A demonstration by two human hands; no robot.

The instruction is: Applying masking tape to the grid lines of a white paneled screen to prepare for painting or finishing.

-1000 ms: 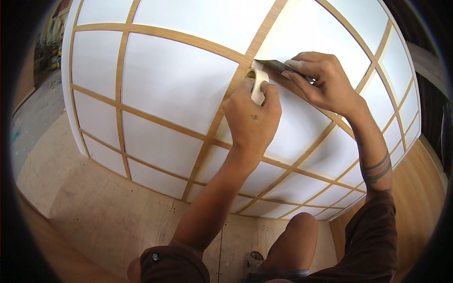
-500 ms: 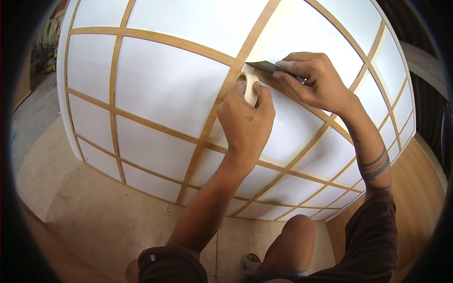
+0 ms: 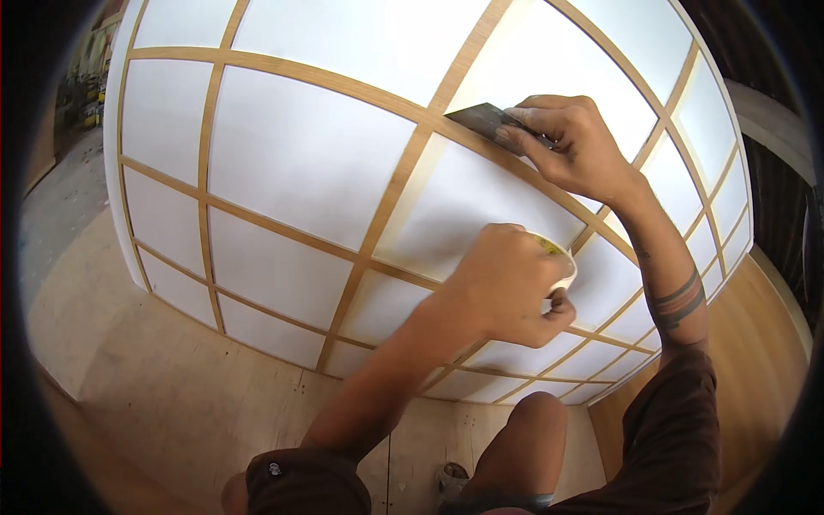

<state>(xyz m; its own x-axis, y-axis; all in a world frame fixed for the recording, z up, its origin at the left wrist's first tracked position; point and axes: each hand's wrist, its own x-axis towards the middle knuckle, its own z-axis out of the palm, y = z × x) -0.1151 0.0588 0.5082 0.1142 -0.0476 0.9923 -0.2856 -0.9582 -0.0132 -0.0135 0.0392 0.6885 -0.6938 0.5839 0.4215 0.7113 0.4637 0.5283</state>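
A big panel of white squares is divided by a lattice of wooden strips. My right hand grips a dark, flat putty knife. The blade's corner lies at the crossing of two strips, in the upper middle of the panel. Lower down and nearer to me, my left hand is closed around a roll of pale masking tape. The fingers hide part of the roll. Pale tape bands run along the edges of some white squares beside the strips.
Beneath the panel is a plywood floor, where my knee shows. A wooden board stands at the right. Cluttered items are in the background at the far left.
My left hand has moved down and to the right with the tape roll, away from the strip crossing. The right hand stays at the crossing, its blade turned slightly flatter.
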